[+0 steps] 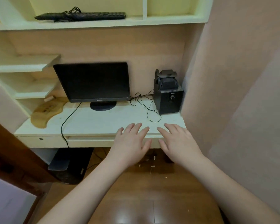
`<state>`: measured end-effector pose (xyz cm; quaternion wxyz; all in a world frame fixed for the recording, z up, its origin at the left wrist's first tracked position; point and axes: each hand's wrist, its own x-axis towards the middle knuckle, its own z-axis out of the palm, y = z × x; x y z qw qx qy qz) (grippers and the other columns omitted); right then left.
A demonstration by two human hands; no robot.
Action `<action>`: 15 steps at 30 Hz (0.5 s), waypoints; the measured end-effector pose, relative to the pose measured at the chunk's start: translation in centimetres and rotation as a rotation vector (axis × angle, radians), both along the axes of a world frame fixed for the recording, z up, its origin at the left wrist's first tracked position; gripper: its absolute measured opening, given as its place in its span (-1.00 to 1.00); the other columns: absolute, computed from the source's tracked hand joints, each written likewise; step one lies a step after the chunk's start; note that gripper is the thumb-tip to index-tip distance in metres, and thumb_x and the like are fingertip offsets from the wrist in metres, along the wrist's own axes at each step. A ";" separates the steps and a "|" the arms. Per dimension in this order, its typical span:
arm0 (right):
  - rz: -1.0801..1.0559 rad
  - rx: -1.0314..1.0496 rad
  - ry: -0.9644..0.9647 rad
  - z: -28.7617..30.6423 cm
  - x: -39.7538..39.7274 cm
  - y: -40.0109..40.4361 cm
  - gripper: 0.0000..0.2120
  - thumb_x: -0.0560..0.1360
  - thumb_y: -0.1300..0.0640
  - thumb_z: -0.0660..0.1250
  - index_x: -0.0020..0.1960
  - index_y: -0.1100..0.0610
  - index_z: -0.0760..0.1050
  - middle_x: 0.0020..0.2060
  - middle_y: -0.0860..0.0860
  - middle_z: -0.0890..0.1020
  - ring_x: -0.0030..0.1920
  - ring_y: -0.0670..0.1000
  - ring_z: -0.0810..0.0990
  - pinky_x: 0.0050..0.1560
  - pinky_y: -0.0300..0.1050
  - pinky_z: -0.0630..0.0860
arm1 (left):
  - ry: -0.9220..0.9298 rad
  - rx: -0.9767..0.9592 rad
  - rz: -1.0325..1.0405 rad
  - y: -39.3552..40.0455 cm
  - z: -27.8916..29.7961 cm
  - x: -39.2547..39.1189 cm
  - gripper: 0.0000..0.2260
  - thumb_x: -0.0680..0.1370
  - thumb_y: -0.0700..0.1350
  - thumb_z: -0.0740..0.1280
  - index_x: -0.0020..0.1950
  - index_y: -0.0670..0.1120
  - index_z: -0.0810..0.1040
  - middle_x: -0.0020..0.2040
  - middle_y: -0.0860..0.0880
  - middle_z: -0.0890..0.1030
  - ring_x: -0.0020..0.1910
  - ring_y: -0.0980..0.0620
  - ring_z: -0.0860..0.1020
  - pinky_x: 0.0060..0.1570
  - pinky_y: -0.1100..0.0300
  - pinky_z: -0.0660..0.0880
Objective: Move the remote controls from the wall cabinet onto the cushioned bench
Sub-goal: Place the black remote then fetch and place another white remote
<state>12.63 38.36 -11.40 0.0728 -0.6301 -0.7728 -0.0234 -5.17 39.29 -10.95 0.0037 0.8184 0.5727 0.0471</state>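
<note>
My left hand [131, 143] and my right hand [178, 143] are stretched forward side by side, palms down, fingers apart, over the front edge of a white desk [103, 123]. Neither hand holds anything. No remote control shows in view, and no cushioned bench either. The wall cabinet [90, 24] above the desk has open white shelves; its lower shelf carries a black keyboard [81, 16] with a tangled cable.
A black monitor [92, 81] stands mid-desk. Right of it are a black speaker [167, 92] and loose cables [145, 105]. A wooden board [47, 111] lies at the left, a computer tower [69, 165] under the desk. A pink wall [241, 94] closes the right side.
</note>
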 end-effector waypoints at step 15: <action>-0.076 0.099 -0.064 6.7 -6.0 12.0 -0.55 0.58 -0.10 0.09 0.44 -0.04 0.28 0.38 -0.02 0.39 0.38 0.03 0.34 0.28 -0.04 0.29 | -0.044 0.172 -0.157 13.4 5.9 -7.8 -0.53 0.61 0.19 0.00 0.49 0.09 0.24 0.52 0.04 0.24 0.50 0.02 0.14 0.40 0.01 0.18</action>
